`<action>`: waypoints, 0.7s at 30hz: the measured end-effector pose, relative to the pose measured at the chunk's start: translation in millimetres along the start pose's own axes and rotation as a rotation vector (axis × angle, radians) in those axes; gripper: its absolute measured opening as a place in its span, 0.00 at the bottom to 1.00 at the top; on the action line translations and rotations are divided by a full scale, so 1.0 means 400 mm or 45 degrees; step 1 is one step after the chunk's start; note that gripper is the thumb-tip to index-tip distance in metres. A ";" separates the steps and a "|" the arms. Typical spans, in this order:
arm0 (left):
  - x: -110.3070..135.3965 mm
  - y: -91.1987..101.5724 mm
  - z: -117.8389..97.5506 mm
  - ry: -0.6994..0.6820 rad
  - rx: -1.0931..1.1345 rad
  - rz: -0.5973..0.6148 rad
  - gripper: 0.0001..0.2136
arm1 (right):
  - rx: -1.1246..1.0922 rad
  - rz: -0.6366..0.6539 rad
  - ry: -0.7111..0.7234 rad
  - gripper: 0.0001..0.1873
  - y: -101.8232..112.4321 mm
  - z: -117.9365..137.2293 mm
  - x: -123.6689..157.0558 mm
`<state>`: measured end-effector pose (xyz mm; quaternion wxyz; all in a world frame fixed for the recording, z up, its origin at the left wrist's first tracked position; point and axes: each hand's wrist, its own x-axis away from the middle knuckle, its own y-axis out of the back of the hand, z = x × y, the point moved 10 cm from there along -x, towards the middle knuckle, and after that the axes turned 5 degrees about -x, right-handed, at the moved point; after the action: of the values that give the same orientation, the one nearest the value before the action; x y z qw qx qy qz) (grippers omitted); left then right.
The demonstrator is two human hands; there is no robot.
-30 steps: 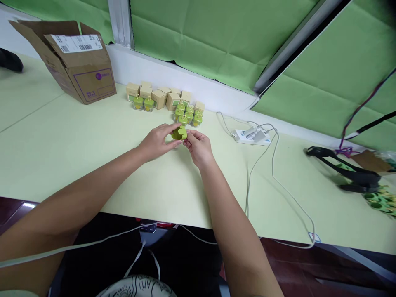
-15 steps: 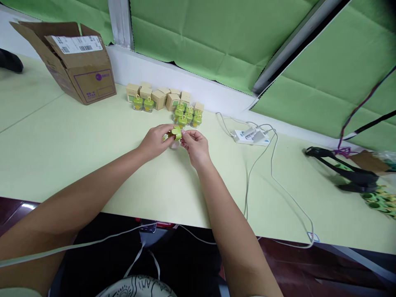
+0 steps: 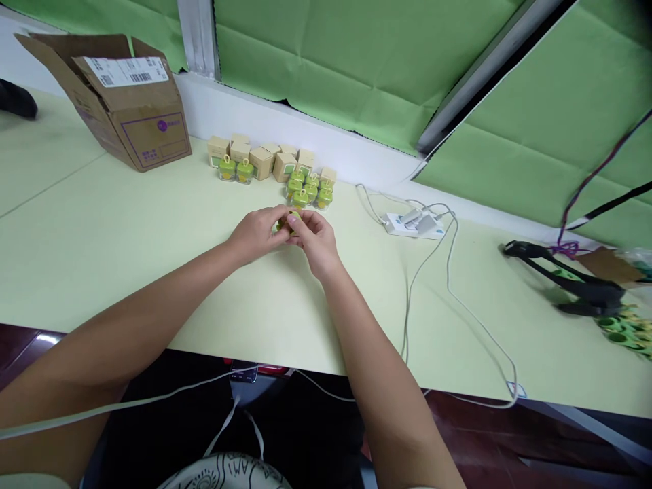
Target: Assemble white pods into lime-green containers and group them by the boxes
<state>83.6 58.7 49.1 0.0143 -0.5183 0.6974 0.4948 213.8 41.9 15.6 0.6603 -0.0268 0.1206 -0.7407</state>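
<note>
We draw our hands together now: left hand [image 3: 257,234] and right hand [image 3: 316,241] both pinch the little green piece [image 3: 288,219], fingers curled tight, nearly hiding it mid-table, green-capped jars [image 3: 308,191] at its twelve o'clock.

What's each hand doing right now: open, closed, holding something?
Left hand: closed on a small green plastic piece.
Right hand: fingers closed on the same piece, which is mostly hidden between both hands.
</note>
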 end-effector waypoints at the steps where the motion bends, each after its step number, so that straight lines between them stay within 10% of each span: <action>1: 0.000 -0.004 0.002 0.007 -0.030 0.024 0.12 | 0.010 -0.008 0.008 0.28 0.000 0.001 0.001; 12: -0.006 -0.008 0.032 0.036 -0.067 0.023 0.09 | 0.252 -0.142 0.104 0.15 0.052 -0.017 -0.025; 21: -0.019 0.015 0.065 0.068 -0.175 -0.131 0.04 | 1.006 -0.465 0.229 0.12 0.163 0.043 -0.024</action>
<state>69.9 82.3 43.9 -0.0145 -0.5662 0.6342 0.5262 282.0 42.5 19.4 0.4651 0.2713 -0.1217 -0.8338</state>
